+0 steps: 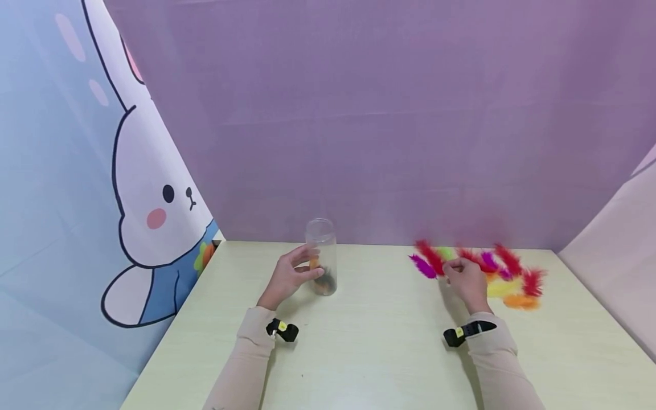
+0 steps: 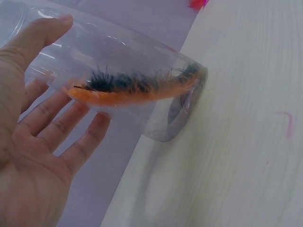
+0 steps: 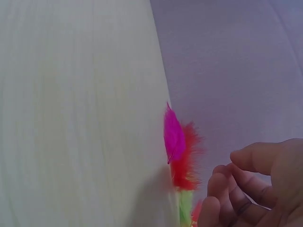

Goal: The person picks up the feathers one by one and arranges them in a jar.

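Note:
A tall clear jar (image 1: 329, 256) stands on the table, left of the middle. My left hand (image 1: 289, 276) holds it around the side, thumb and fingers curved about the wall. Inside lie an orange feather (image 2: 118, 98) and a dark feather (image 2: 128, 82). My right hand (image 1: 466, 279) is over a spread of coloured feathers at the right. Its fingers are loosely bent, the thumb tip close to the index finger, and no feather shows between them. Beside its fingertips are a magenta feather (image 3: 173, 137), a red feather (image 3: 187, 161) and a green feather (image 3: 185, 205).
Further right lie more feathers, among them a yellow feather (image 1: 502, 289), an orange feather (image 1: 521, 302) and a red feather (image 1: 533, 282). A purple cloth (image 1: 359, 125) rises behind the table (image 1: 369, 341). At the left hangs a blue cloth (image 1: 46, 228) with a rabbit print.

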Available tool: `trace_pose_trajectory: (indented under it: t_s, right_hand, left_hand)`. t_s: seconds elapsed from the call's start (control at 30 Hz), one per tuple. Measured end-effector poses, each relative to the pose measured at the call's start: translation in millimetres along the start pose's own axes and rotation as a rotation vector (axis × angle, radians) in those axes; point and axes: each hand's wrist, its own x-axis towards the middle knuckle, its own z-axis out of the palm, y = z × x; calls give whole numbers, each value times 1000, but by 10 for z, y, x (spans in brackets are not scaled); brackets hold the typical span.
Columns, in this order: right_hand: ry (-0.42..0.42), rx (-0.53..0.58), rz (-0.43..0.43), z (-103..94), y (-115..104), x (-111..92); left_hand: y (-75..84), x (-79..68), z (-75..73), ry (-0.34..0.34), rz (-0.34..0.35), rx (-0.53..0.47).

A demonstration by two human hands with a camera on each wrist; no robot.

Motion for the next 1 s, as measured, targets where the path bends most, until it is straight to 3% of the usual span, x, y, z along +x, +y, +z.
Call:
trace_pose_trajectory:
  t_s: [0.5, 1.0]
  right_hand:
    - [-41, -193, -9, 23, 40, 14]
    - [-66, -266, 16, 57, 61, 70]
  left_hand:
    - [49, -12, 12, 2, -1, -9]
    - [33, -13, 15, -2, 1, -11]
